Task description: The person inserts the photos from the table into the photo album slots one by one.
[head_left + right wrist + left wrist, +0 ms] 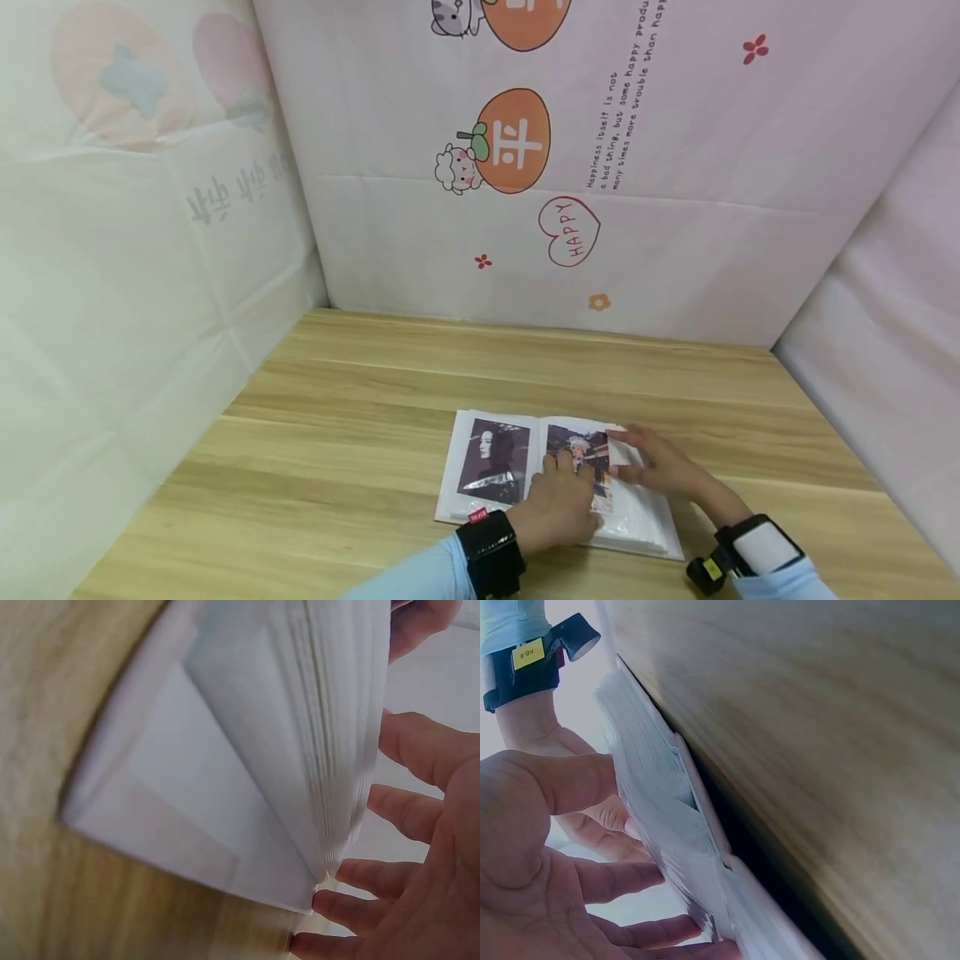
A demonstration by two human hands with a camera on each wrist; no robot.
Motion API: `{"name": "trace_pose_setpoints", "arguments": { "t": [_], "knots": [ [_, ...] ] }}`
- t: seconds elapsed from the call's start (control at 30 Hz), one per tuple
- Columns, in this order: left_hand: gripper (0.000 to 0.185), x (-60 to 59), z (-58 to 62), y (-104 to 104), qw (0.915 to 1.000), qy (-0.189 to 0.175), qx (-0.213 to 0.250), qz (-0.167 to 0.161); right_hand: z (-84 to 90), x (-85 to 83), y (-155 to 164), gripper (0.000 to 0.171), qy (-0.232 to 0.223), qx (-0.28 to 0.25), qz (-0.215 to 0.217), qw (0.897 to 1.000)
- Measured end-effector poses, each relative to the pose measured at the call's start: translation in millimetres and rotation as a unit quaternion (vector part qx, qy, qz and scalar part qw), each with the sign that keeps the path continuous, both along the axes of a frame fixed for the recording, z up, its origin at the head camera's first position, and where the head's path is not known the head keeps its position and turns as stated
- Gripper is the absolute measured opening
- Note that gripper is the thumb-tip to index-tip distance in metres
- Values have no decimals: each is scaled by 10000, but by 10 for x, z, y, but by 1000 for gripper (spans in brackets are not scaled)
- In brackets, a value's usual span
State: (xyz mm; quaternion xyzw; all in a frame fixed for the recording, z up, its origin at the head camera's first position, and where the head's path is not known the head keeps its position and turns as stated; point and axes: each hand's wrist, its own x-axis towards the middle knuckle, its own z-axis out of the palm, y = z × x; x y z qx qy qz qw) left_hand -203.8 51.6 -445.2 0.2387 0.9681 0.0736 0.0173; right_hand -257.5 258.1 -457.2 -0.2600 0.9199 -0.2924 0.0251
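A photo album [651,527] with white pages lies spread on the wooden table in the head view. Its left page carries a dark portrait photo [480,477]; on the right page is a colourful photo [599,450], partly covered by the hands. My left hand [558,510] rests on that photo, fingertips pressing its surface. At the photo's right edge, the fingertips of my right hand [666,467] touch the page. Seen low in the left wrist view, the left hand [540,847] touches the album [656,780]. In the right wrist view, extended fingers of the right hand [439,840] meet the page stack [330,735].
The wooden table [337,417] extends around the album. White cloth walls stand at the left [150,333], the right [892,333] and the back [420,258], the back one printed with cartoon fruit and lettering. Both wrists wear black bands [491,550].
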Motion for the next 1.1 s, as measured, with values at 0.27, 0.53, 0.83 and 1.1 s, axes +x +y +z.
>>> {"name": "trace_pose_setpoints", "arguments": {
  "t": [0.27, 0.53, 0.83, 1.1],
  "knots": [
    [58, 6, 35, -13, 10000, 4, 9, -59, 20, 16, -10, 60, -163, -30, -16, 9999],
    [50, -50, 8, -130, 9979, -82, 553, -332, 14, 25, -15, 59, -161, -67, 5, 9998],
    [42, -247, -15, -491, 9887, -126, 1410, -496, -1, 20, 3, 61, -210, -22, 5, 9998],
    [36, -543, 7, -854, 9895, 7, 1432, -202, 10, 50, -6, 60, -105, -59, 55, 9999]
  ]
}}
